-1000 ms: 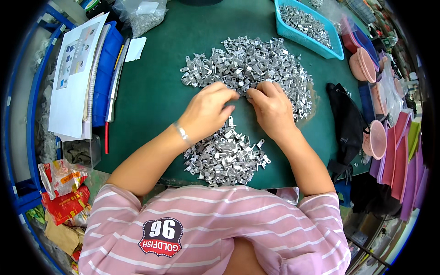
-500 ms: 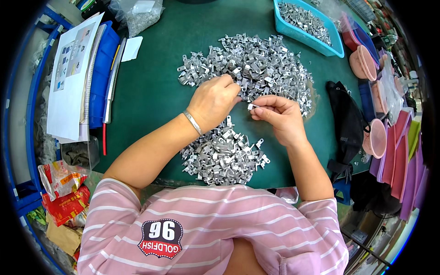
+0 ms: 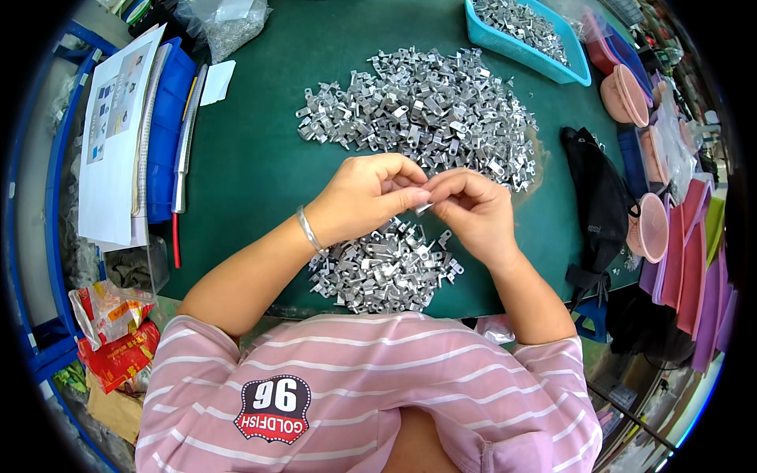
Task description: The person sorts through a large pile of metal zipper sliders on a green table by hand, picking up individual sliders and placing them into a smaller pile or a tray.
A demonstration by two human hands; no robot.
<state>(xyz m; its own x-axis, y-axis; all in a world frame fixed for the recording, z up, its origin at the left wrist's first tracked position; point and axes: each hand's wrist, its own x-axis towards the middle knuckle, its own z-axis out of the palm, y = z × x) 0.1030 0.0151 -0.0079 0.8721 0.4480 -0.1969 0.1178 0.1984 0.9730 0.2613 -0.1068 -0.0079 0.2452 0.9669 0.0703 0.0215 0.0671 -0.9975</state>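
Observation:
My left hand and my right hand meet fingertip to fingertip between two heaps of small metal brackets. My right thumb and fingers pinch one silvery bracket, mostly covered by the fingers. The left thumb and forefinger are closed right beside it; what lies between them is hidden. Beyond the hands spreads the larger heap of bent brackets with holes. A smaller heap of the same kind lies nearer my body, just below the left wrist.
A turquoise basket of metal pieces stands at the far right. Black cloth and pink baskets line the right edge. Leftward are a blue bin with papers, a white slip and a bag of small parts.
My left hand has drawn back from the large heap toward me and turned, its fingertips now meeting the right hand's. The right hand has shifted slightly nearer, still pinching a bracket.

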